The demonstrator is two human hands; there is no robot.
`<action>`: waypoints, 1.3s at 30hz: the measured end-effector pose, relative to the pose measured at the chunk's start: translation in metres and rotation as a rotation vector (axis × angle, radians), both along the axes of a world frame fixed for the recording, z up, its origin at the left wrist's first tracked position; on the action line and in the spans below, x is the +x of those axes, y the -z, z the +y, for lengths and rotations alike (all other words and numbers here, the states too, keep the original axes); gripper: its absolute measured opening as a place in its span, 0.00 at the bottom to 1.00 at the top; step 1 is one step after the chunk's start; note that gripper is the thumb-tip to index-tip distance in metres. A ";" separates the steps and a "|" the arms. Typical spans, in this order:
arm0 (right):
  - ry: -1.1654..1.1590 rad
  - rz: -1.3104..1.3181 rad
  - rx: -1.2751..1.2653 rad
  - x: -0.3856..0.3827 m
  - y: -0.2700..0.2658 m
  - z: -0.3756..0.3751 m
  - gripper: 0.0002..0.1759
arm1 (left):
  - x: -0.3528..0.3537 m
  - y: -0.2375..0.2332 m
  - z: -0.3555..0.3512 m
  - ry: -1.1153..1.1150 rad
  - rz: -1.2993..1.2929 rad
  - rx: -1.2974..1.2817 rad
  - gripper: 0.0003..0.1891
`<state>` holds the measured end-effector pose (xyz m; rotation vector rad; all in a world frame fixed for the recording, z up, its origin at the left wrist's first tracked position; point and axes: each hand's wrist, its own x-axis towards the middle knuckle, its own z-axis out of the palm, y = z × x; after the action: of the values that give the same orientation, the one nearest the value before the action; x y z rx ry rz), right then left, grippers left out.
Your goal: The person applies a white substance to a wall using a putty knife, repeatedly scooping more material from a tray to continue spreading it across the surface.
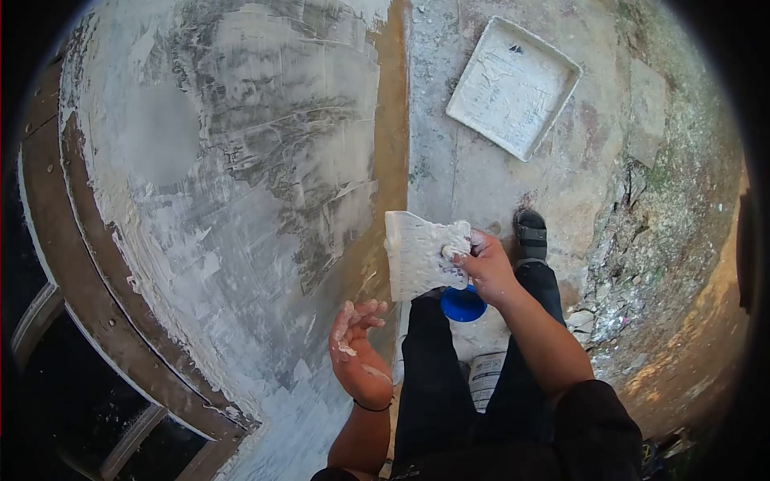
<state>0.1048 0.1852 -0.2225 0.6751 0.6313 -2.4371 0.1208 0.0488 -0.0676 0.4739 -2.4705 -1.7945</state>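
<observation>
Near the middle of the view, my right hand (pixel 489 268) grips the right edge of a flat whitish scraper (pixel 421 255) coated with white paste. Its thumb lies over a lump of paste at that edge. My left hand (pixel 358 349), lower and to the left, holds nothing; its fingers are bent but apart, with white paste on them. On the left, a wall (pixel 281 120) carries uneven white and grey filler. Below the scraper is a blue round container (pixel 463 305), partly covered by it.
A square white tray (pixel 515 88) smeared with paste lies on the concrete ground at the upper right. A white bucket (pixel 485 377) stands between my legs. Brown window frame (pixel 104 321) borders the wall at left. Broken, mossy ground (pixel 642 240) runs along the right.
</observation>
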 end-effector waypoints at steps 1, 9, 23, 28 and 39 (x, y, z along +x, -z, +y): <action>0.017 -0.013 0.007 0.002 -0.004 -0.013 0.16 | 0.003 0.000 -0.009 0.005 0.002 0.004 0.27; 0.053 0.087 0.755 -0.032 -0.074 -0.116 0.07 | 0.012 -0.037 -0.069 0.049 0.060 -0.045 0.27; 0.262 0.429 1.160 -0.093 -0.131 -0.202 0.13 | 0.028 -0.065 -0.110 0.043 0.109 -0.098 0.27; 0.292 0.509 0.999 -0.084 -0.171 -0.201 0.14 | 0.033 -0.067 -0.112 0.038 0.119 -0.120 0.27; 0.236 0.281 0.157 -0.097 -0.048 -0.164 0.11 | 0.029 -0.068 -0.100 0.063 0.131 -0.162 0.26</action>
<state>0.0083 0.0214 -0.1743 0.4930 0.9065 -2.7510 0.1501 -0.0511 0.0006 0.2629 -2.5380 -1.5727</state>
